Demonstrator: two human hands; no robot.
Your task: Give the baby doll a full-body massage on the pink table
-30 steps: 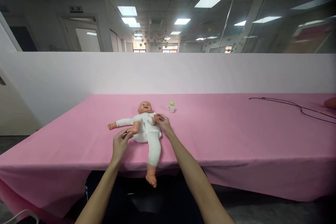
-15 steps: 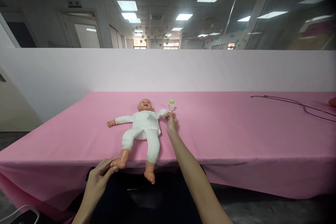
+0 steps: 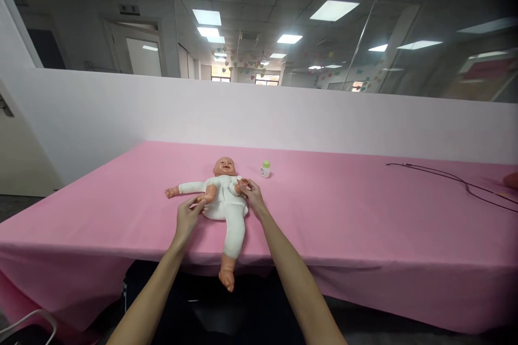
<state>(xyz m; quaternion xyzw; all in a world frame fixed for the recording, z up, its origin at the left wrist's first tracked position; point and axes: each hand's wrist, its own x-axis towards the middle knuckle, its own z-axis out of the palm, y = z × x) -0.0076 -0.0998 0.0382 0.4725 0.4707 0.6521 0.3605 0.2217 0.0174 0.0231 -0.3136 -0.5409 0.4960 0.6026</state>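
Observation:
A baby doll [image 3: 220, 210] with a white cloth body lies on its back on the pink-covered table, its head toward the wall. My left hand [image 3: 189, 216] is closed on the doll's foot at image left, and that leg is folded up over the belly. In my right hand [image 3: 254, 195] is the doll's hand at image right, its arm bent in toward the chest. The other leg lies straight, its bare foot [image 3: 227, 279] past the table's front edge. The doll's other arm [image 3: 190, 187] stretches out sideways.
A small bottle with a green cap [image 3: 265, 169] stands behind the doll's right side in the picture. Thin black cables [image 3: 439, 173] lie on the pink cloth [image 3: 348, 215] at far right. A white wall [image 3: 283, 118] with glass above backs the table.
My left hand has lifted the doll's foot from the table edge up to its belly, bending the leg. My right hand has brought the doll's hand inward over the chest.

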